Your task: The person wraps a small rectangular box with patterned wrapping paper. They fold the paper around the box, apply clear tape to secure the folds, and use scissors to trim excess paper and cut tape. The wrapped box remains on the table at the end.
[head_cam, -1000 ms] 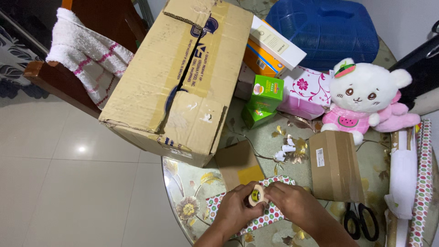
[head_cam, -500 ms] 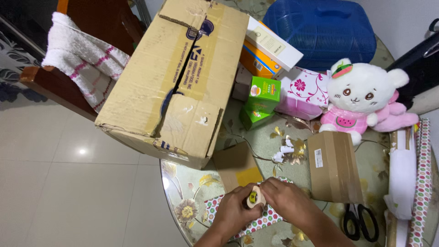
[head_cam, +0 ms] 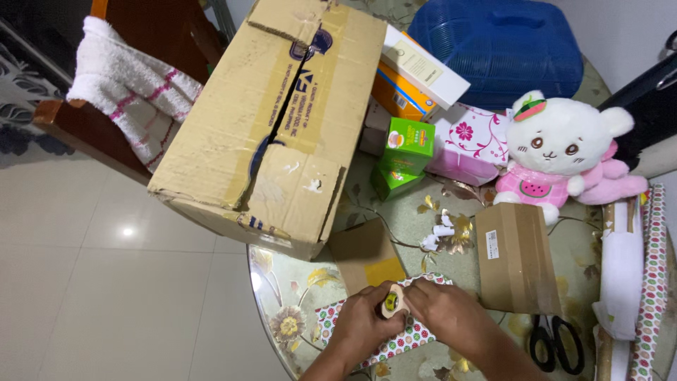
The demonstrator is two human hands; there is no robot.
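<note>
Both hands meet over a small parcel wrapped in dotted paper (head_cam: pixel 412 337) at the near edge of the round glass table (head_cam: pixel 282 296). My left hand (head_cam: pixel 363 326) grips a roll of clear tape (head_cam: pixel 393 301) from the left. My right hand (head_cam: pixel 441 310) touches the roll from the right, fingers on its rim. A flat piece of brown card (head_cam: pixel 367 255) lies just beyond the parcel.
A big cardboard box (head_cam: pixel 275 120) overhangs the table's left side. A small taped box (head_cam: pixel 517 256), black scissors (head_cam: pixel 556 340), rolls of wrapping paper (head_cam: pixel 652 282), a white and pink plush toy (head_cam: pixel 560 152), green cartons (head_cam: pixel 407 149), a floral box (head_cam: pixel 471 141) and a blue basket (head_cam: pixel 501 46) crowd the table. A chair with a towel (head_cam: pixel 130 88) stands left.
Both hands stay on the tape roll over the parcel, shifted only slightly. The view has wobbled a little.
</note>
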